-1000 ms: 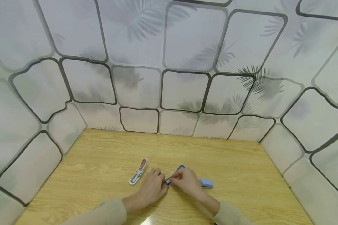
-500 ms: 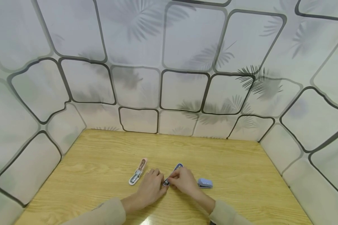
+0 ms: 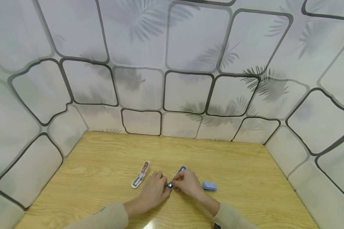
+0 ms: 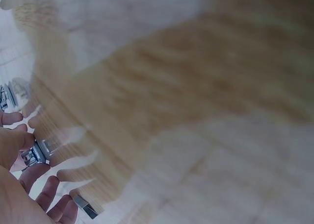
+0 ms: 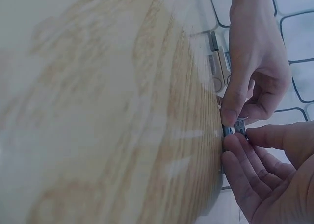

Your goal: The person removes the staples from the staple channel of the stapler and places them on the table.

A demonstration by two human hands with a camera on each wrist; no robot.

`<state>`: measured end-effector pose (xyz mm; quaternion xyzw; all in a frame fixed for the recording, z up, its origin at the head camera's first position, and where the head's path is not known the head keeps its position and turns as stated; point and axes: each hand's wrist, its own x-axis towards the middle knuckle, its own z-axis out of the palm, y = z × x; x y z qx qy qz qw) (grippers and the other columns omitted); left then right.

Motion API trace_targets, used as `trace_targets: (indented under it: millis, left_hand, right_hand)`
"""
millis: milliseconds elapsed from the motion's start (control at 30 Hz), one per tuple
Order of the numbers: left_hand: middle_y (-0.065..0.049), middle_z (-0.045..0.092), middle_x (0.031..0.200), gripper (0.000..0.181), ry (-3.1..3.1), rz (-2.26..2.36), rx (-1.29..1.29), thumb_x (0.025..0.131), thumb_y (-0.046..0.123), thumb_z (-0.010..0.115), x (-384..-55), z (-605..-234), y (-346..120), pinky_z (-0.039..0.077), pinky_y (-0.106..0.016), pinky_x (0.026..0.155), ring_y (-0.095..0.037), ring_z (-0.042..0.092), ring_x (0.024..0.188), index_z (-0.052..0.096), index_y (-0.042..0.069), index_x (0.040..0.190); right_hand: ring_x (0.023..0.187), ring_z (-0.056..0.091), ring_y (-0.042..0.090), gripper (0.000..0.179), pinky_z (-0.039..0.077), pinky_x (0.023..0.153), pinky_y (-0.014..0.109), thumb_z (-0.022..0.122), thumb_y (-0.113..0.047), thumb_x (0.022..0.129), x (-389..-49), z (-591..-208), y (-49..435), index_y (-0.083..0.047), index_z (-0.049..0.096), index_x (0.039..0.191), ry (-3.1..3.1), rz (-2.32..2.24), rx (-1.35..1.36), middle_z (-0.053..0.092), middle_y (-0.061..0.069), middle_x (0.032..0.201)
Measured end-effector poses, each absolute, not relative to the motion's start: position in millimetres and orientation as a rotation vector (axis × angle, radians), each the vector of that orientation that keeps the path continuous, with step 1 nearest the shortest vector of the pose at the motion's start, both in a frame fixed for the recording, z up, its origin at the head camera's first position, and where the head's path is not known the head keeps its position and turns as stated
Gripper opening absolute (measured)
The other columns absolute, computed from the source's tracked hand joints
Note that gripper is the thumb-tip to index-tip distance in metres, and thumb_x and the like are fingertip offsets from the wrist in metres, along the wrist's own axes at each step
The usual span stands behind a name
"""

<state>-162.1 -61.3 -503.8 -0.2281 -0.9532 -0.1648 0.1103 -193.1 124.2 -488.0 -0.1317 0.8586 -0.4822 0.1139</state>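
Observation:
In the head view, a small blue stapler lies opened out between the hands, slanting away. My left hand holds its near end, with the thumb in front of it. My right hand covers the stapler's middle. In the right wrist view, thumb and fingertips of that hand pinch a small grey metal piece close beside the left thumb; I cannot tell whether it is part of the stapler. Between fingers in the left wrist view, shiny metal of the stapler shows.
Left of the hands, a pink-and-white stapler lies opened out on the wood-grain table. A closed periwinkle stapler rests just beyond the right wrist. Patterned cloth walls enclose the table's back and sides.
The right hand and the blue stapler's far end have shifted slightly left. A bright bit of metal shows more clearly at the right fingertips. The left hand stays almost in place.

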Motion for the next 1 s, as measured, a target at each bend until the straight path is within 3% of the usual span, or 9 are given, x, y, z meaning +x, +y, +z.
trace_targets:
  millis: [1000]
  left_hand:
    - [0.001,0.062,0.091,0.026,-2.821,-0.528,-0.639,0.086,0.031,0.086,-162.0,-502.3,-60.9,0.040,-0.025,0.070,-0.012,0.051,0.080,0.067,0.014,0.083]
  right_hand:
    - [0.070,0.077,0.025,0.015,0.064,0.064,0.036,0.075,-0.010,0.096,-183.8,-464.0,140.6,0.005,0.076,0.094,2.413,-1.569,-0.281,0.079,0.017,0.083]
